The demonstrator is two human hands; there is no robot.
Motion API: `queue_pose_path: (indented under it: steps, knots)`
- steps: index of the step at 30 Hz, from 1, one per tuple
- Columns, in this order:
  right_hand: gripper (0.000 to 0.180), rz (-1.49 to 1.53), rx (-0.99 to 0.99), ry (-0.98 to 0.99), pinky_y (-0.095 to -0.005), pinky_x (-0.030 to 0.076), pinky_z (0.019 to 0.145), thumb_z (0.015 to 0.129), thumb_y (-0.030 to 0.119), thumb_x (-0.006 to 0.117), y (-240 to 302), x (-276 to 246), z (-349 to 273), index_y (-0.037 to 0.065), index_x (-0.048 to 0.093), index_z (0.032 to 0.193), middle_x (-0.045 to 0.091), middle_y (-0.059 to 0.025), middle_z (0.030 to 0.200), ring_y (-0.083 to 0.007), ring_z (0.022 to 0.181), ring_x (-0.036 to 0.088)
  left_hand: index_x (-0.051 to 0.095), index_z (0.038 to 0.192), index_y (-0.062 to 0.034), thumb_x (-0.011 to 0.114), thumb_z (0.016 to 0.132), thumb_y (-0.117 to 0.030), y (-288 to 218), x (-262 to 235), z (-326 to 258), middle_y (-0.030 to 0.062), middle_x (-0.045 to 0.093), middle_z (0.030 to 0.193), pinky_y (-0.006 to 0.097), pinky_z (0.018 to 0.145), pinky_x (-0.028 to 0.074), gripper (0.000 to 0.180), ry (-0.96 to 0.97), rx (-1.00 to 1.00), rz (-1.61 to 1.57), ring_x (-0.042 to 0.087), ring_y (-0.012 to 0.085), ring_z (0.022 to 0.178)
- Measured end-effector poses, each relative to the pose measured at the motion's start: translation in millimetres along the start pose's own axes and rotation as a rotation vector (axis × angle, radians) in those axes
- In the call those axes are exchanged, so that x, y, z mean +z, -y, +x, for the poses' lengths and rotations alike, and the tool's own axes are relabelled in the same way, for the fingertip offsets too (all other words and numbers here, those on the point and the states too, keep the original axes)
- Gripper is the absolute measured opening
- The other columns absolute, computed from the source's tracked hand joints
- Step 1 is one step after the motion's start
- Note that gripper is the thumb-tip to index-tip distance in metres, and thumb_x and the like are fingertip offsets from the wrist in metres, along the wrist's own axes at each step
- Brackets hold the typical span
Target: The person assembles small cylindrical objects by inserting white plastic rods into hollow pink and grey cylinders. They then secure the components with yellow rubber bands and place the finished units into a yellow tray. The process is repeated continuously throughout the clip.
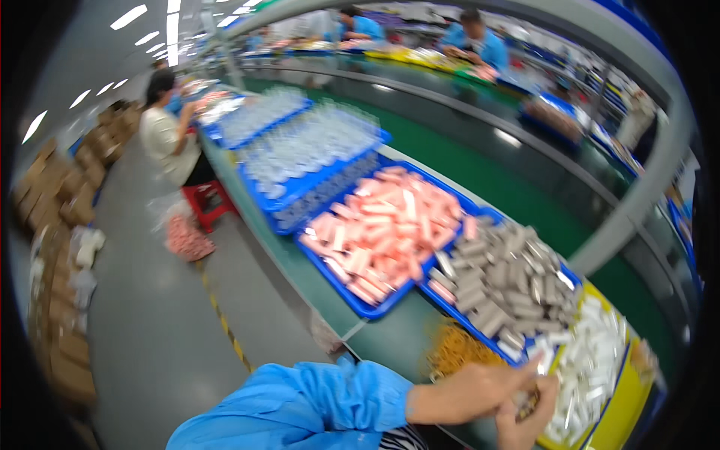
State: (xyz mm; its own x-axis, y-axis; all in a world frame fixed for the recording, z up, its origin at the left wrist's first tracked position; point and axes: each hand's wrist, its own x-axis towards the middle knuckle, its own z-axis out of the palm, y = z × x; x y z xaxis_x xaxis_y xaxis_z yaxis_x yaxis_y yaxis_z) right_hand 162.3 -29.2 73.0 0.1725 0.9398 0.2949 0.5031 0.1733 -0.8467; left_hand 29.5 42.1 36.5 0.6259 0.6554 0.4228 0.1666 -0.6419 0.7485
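Observation:
My left hand, in a blue sleeve, reaches in from the lower left with its fingers closed. My right hand meets it from the lower edge, fingers curled. Between them is a small dark and golden piece, blurred and mostly covered by the fingers; I cannot tell its kind. Just beyond my left hand lies a heap of small yellow-brown pieces on the bench. Grey tube-shaped pieces fill a blue tray ahead. White shiny pieces lie in a yellow tray beside my right hand.
A blue tray of pink tube-shaped pieces stands farther left, then blue trays of clear parts. A green conveyor runs behind. One person sits near a red stool; others work across the line. Cartons line the left.

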Motion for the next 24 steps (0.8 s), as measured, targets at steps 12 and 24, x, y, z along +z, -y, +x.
queue_pose_path:
  steps: [12,24]
  knots:
    - [0.079,-0.4,-0.46,0.132,-0.0422,0.049,0.092,0.062,0.018,0.088,-6.4,-29.9,14.6,-0.002,0.051,0.129,0.054,-0.0193,0.131,-0.0348,0.113,0.057,0.032,0.147,-0.0003,0.065,0.096,-0.028,-7.8,-14.3,5.0,0.0145,0.054,0.131,0.032,0.099,0.045,0.067,0.319,-0.48,-0.901,0.054,0.0187,0.117]
    - [0.066,-0.305,-0.415,0.223,-0.039,0.054,0.085,0.066,0.02,0.086,-10.1,-41.4,9.4,-0.003,0.054,0.119,0.056,-0.0215,0.131,-0.0359,0.106,0.063,0.032,0.146,0.0033,0.058,0.1,-0.015,-19.6,-30.6,-9.4,0.0147,0.053,0.133,0.034,0.106,0.042,0.056,0.445,-0.602,-1.02,0.054,0.0199,0.123]
